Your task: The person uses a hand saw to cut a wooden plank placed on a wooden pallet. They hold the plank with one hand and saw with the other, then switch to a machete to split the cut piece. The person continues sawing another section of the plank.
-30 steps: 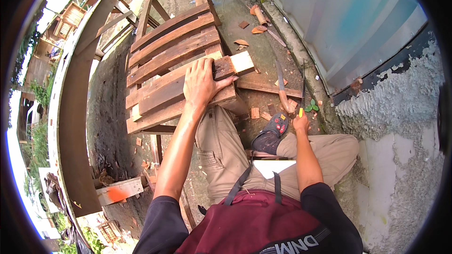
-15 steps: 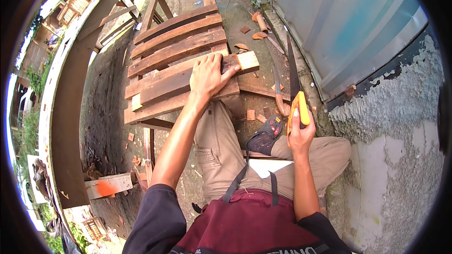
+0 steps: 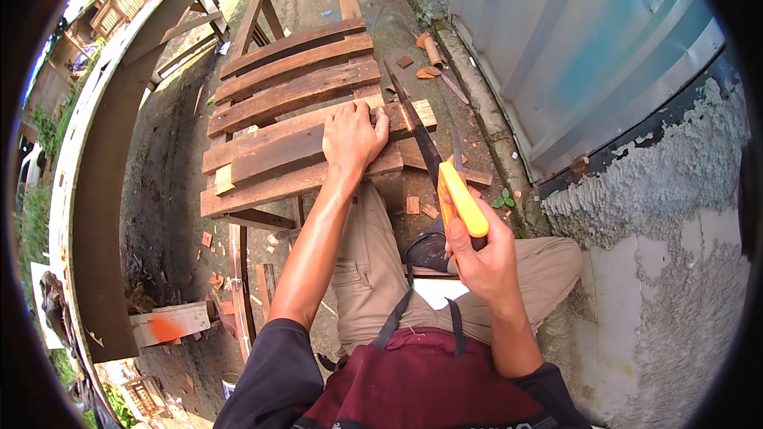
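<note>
My right hand [image 3: 485, 258] is closed around the yellow handle of a handsaw [image 3: 462, 200]. The saw's dark blade slants up and away to the left, lying across a brown wooden board [image 3: 282, 148] near its right end. That end shows paler, freshly exposed wood. My left hand [image 3: 352, 137] presses on the board just left of the blade, its fingers curled over the far edge. Under the board is a slatted wooden frame [image 3: 298, 95], standing in front of my legs like a low bench. Whether the teeth have cut in cannot be made out.
Wood offcuts [image 3: 412, 205] and chips lie on the concrete. A long blade [image 3: 456, 147] lies partly hidden behind the saw; another knife [image 3: 455, 87] is farther off. A corrugated metal sheet [image 3: 572, 56] and rough wall stand right. A long wooden panel [image 3: 103, 191] stands left.
My right hand has swung the saw leftward, from upright beside the board to across its right end. My left hand stays on the board, its thumb drawn closer to the fingers.
</note>
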Demonstrator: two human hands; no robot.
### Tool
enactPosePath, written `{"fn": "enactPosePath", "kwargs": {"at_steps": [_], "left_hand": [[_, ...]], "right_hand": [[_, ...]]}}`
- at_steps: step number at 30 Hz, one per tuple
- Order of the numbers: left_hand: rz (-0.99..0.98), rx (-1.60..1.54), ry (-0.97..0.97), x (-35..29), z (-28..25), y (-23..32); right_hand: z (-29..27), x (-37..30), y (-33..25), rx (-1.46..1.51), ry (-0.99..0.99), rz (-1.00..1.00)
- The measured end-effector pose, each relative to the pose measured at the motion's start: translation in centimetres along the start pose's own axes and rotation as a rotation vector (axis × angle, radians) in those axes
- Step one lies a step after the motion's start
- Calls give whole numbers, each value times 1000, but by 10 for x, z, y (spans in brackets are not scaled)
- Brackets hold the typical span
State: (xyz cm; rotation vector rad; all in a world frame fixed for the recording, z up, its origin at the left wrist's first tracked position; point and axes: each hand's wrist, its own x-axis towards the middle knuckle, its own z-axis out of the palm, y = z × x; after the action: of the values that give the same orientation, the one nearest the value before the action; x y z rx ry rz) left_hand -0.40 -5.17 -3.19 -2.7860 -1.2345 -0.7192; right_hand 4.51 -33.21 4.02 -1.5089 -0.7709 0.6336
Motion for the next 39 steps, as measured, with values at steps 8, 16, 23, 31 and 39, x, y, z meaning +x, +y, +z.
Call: {"fn": "enactPosePath", "kwargs": {"at_steps": [8, 16, 23, 31, 39], "left_hand": [[-37, -40, -28, -1, -2, 1], [-22, -71, -29, 1, -4, 2], [-30, -53, -7, 1, -2, -2], [-33, -96, -7, 2, 1, 4], [-41, -87, -22, 8, -3, 0]], "right_hand": [[-4, -42, 2, -49, 51, 5], [20, 26, -4, -11, 17, 65], [33, 53, 4, 14, 37, 15], [2, -28, -9, 70, 37, 74], [27, 92, -18, -138, -32, 45]]}}
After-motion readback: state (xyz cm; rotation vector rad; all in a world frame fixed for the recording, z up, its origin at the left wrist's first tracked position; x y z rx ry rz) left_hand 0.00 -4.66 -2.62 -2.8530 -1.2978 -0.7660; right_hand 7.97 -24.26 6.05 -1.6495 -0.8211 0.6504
